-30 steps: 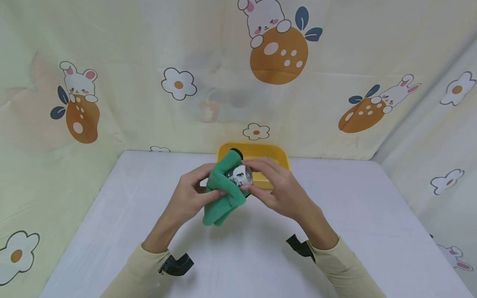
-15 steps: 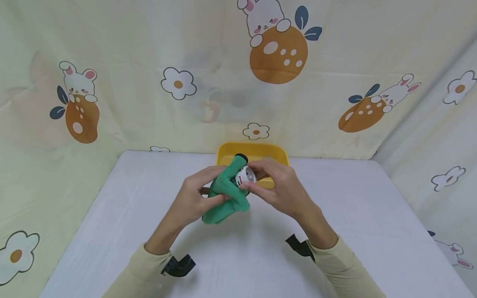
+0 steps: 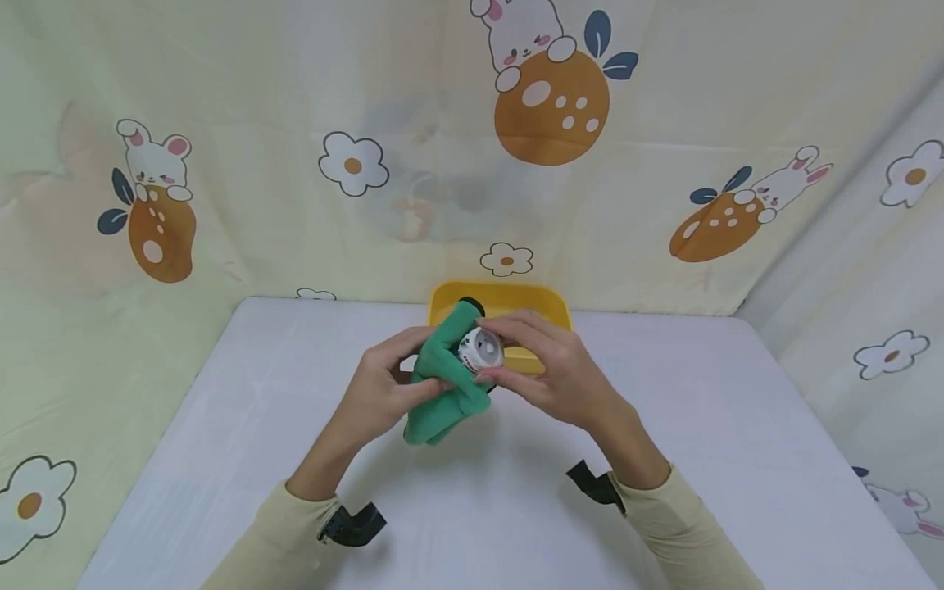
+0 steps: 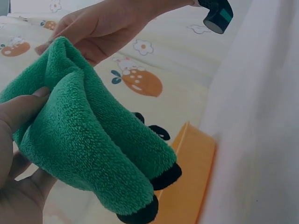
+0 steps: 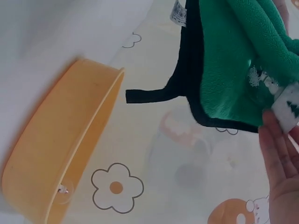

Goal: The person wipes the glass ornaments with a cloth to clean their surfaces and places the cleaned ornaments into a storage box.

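A small snow globe (image 3: pixel 481 350) with a white base is pinched between the thumb and fingers of my right hand (image 3: pixel 551 369). Its base underside faces the head camera; in the right wrist view the clear dome (image 5: pixel 260 85) lies against a green towel (image 5: pixel 224 60) with black edging. My left hand (image 3: pixel 387 383) grips that towel (image 3: pixel 435 414), thumb on top, folded around the dome side of the globe. In the left wrist view the towel (image 4: pixel 84 140) covers the globe completely. Both hands are raised above the table.
Behind the hands, a yellow bin (image 3: pixel 516 288) stands at the table's back edge, against the printed curtain. A small clear dome with a figure (image 5: pixel 63 189) shows inside the bin. The white tabletop (image 3: pixel 472 524) stretches in front.
The snow globe has turned in my right fingers, so its base underside now shows towards the head camera. The towel has shifted slightly with it; both hands stay in nearly the same place.
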`<state>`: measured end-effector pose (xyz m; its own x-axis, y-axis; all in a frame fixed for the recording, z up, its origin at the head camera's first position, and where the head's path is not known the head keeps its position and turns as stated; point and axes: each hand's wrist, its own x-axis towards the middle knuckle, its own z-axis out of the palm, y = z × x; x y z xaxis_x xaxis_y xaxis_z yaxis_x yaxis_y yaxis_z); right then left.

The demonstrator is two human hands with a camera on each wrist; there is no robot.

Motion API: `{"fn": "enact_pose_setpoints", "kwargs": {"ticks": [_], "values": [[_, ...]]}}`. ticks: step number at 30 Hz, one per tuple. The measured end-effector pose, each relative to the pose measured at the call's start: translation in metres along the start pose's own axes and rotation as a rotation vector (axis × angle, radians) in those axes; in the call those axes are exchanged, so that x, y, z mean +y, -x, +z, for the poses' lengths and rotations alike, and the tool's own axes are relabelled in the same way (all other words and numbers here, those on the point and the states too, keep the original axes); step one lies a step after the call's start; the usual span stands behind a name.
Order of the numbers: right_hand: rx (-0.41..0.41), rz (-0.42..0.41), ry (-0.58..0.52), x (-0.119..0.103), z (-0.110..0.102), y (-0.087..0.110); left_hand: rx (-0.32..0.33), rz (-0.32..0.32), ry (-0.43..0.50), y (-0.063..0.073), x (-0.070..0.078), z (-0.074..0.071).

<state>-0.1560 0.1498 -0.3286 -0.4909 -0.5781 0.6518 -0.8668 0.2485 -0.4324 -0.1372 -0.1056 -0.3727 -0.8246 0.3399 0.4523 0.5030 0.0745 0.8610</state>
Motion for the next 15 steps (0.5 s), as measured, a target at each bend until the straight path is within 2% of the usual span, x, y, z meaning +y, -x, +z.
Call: {"fn": "enact_pose_setpoints", "kwargs": {"ticks": [3, 6, 10, 15], "values": [[-0.01, 0.003, -0.084, 0.001, -0.003, 0.0, 0.018, -0.019, 0.049, 0.0, 0.0, -0.001], [0.007, 0.001, -0.119, 0.002, -0.002, -0.001, 0.039, -0.025, 0.084, -0.001, 0.0, -0.002], [0.085, 0.015, -0.095, 0.004, 0.006, -0.002, 0.033, -0.023, 0.115, -0.001, 0.001, 0.0], [0.168, 0.098, -0.104, 0.002, 0.014, 0.0, 0.037, -0.02, 0.116, -0.001, 0.004, 0.002]]}}
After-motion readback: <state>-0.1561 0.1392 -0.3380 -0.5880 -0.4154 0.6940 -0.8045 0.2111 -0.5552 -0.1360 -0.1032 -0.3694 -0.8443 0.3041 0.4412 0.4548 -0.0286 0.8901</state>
